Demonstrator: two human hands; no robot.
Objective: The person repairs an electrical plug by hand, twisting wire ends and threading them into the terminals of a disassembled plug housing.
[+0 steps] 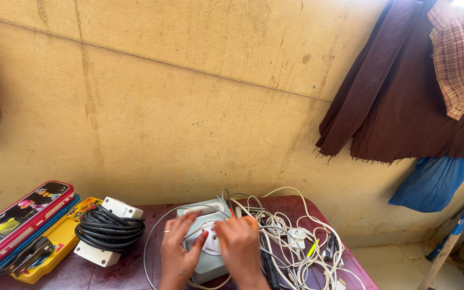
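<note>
Socket box (209, 252), grey with a white round outlet, lies flat on the desk (108, 274). We judge our left hand (179, 255) steadies it with fingers spread, while our right hand (241, 244) presses curled fingers onto the outlet.

— What colours do we see on the bench (135, 268)?
— It is maroon. On it we see a pale grey socket box (206, 241), a coil of black cable (109, 230) round a white block (119, 209), and a tangle of white wires (296, 241).
— And at the left?
— We see a red-edged pencil case (17, 223) with a cartoon picture, over a yellow tray (55, 252).
— On the wall (162, 107)?
— Stained ochre plaster; we see a dark brown cloth (393, 96), a red-and-cream checked cloth (460, 53), and a blue bag (436, 182) below.
</note>
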